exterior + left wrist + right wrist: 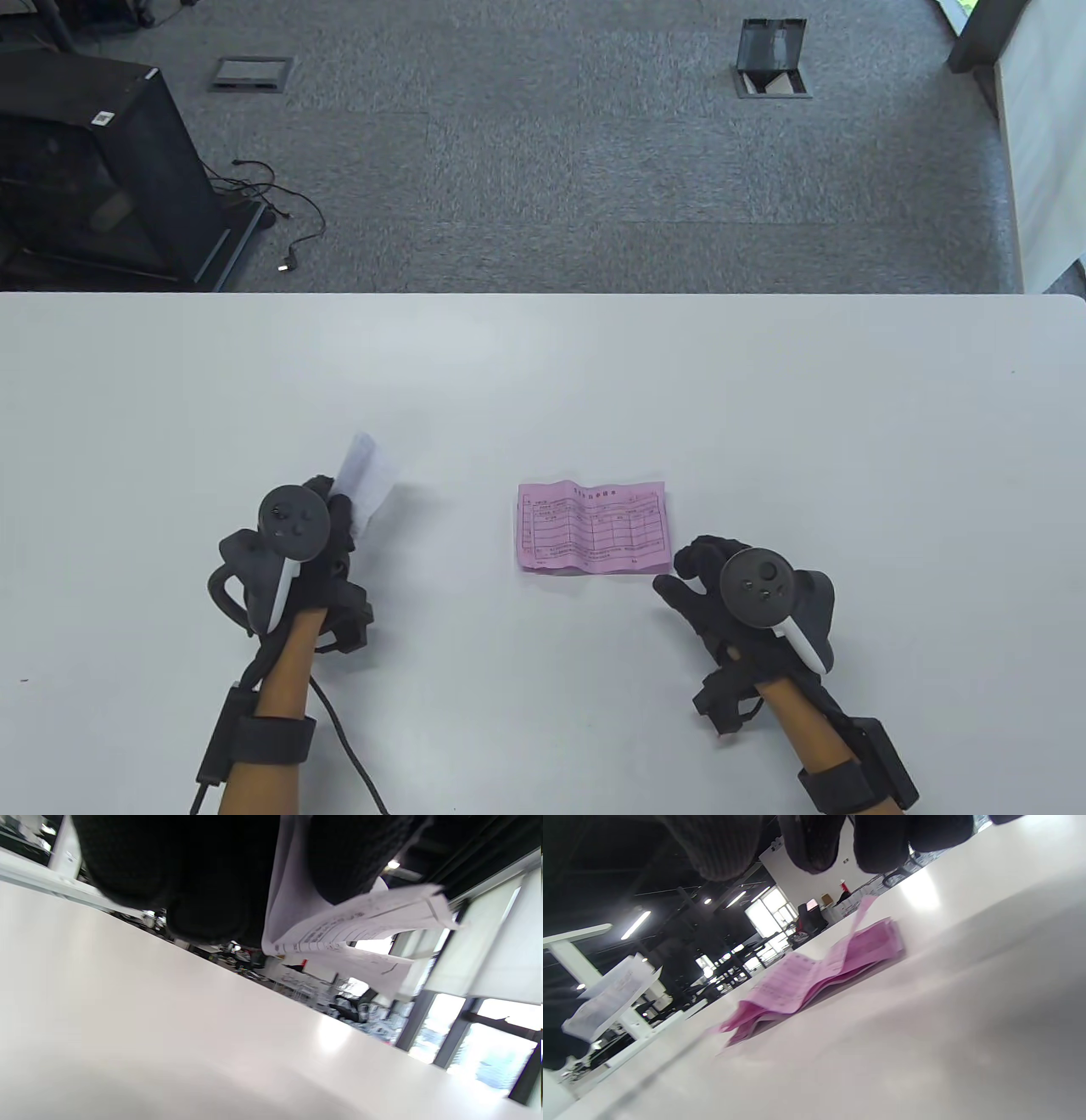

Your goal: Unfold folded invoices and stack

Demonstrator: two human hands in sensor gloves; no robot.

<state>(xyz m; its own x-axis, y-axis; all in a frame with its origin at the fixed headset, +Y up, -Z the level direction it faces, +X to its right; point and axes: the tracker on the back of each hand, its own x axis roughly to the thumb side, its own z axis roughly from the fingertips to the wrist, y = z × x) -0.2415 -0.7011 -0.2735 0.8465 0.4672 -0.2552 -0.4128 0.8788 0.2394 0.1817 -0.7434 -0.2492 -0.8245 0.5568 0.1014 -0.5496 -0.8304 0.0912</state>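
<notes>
Pink invoices (591, 526) lie stacked at centre frame on the tabletop (543, 382). My left grip (327, 543) pinches a folded white invoice (365, 471) at lower left; my right grip (708, 586) rests released just beside the pink stack.

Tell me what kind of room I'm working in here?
Most likely an open office or lab. A white table stands on grey carpet tile with floor outlet boxes. The right wrist view shows ceiling strip lights, an office chair and large windows.
</notes>
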